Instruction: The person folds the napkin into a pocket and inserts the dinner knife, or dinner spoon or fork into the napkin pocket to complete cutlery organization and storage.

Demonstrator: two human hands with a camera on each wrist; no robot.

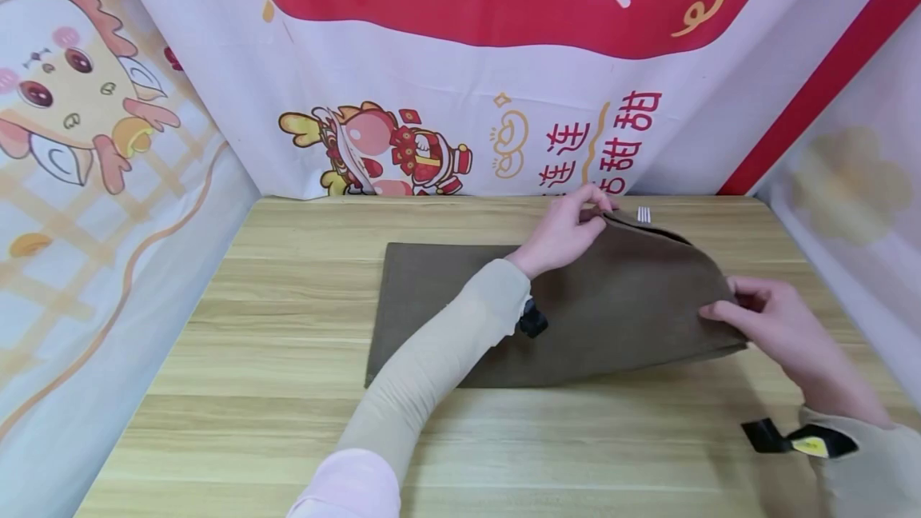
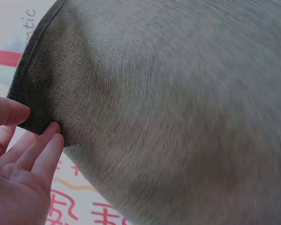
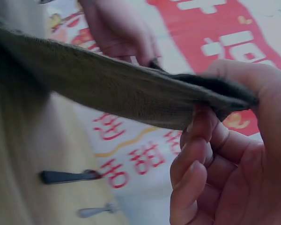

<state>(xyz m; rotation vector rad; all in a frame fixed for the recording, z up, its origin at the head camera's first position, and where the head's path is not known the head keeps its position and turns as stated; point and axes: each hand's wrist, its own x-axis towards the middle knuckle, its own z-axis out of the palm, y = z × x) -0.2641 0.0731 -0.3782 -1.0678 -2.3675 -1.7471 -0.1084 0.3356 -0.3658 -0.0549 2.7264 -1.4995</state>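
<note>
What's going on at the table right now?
A person is holding up the right end of a brown cloth with both hands. The left hand pinches a corner at the far edge, and the right hand grips the right edge. The cloth's left part lies flat on the wooden table. A fork-like utensil pokes out just behind the raised end.

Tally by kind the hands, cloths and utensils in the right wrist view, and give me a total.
Hands: 2, the left hand and the right hand
Cloths: 1, the brown cloth
Utensils: 2, a dark utensil and a pale utensil, both blurred
Total: 5
</note>
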